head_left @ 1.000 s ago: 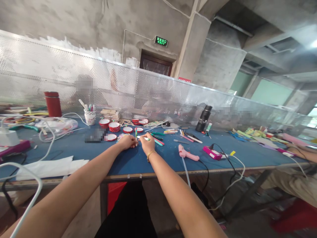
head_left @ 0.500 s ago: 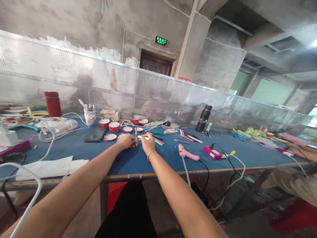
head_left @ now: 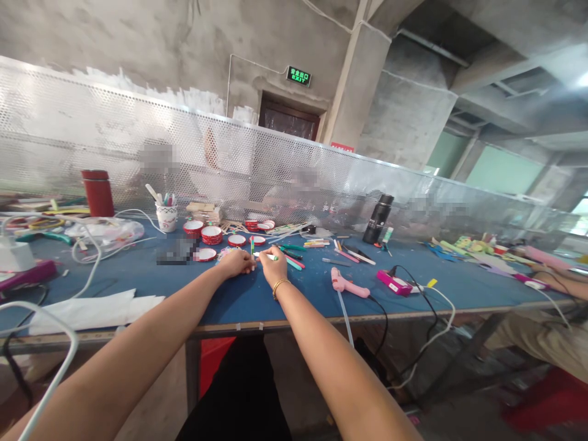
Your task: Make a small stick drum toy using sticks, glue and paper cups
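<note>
My right hand is closed around a white marker with a green end, its tip pointing left. A narrow, upright stick with green and other colours stands between the hands, and the marker tip is close to it. My left hand is closed, fingertips pinched at the stick's lower end. Just behind the hands lie round red-rimmed white pieces. To the right of my right hand are pink and green pens.
A pink glue gun and a magenta power strip with cables lie to the right. A black bottle, a red flask and a cup of pens stand farther back. White sheets lie front left. Another person's arm is far right.
The marker in my right hand has shifted very slightly beside the stick. My left hand keeps its place, and the things on the table have not moved.
</note>
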Demonstrator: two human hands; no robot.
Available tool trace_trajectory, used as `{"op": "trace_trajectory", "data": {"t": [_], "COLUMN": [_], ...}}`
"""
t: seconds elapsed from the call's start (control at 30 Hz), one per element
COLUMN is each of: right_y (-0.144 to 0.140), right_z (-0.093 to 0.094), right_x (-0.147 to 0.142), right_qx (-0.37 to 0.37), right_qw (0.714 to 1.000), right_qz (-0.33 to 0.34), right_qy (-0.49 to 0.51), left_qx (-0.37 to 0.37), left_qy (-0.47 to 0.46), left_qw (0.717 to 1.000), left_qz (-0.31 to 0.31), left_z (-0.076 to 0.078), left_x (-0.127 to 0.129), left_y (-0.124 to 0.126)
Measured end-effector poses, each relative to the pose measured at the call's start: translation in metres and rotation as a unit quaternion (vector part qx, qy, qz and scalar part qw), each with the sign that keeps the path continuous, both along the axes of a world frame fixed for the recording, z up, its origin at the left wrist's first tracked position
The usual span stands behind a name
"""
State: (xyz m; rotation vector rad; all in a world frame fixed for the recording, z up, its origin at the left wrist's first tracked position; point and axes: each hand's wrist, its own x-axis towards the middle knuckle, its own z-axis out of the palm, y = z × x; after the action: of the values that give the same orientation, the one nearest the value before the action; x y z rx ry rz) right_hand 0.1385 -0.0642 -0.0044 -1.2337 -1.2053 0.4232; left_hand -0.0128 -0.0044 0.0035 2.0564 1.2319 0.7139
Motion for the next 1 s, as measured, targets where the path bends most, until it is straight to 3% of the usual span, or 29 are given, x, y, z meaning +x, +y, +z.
{"op": "trace_trajectory", "data": {"t": [1.0], "right_y": [0.0007], "right_z": [-0.0006], "right_x": [-0.0002], "right_qx": [0.004], "right_qw": [1.000], "right_qz": [-0.002], "right_qy": [-0.010], "left_qx": [-0.005], "left_qy": [-0.001], "left_qw": [1.000], "left_qz": [0.007], "left_z": [0.0029], "left_x": [0.0007], "left_y": [-0.0039]}}
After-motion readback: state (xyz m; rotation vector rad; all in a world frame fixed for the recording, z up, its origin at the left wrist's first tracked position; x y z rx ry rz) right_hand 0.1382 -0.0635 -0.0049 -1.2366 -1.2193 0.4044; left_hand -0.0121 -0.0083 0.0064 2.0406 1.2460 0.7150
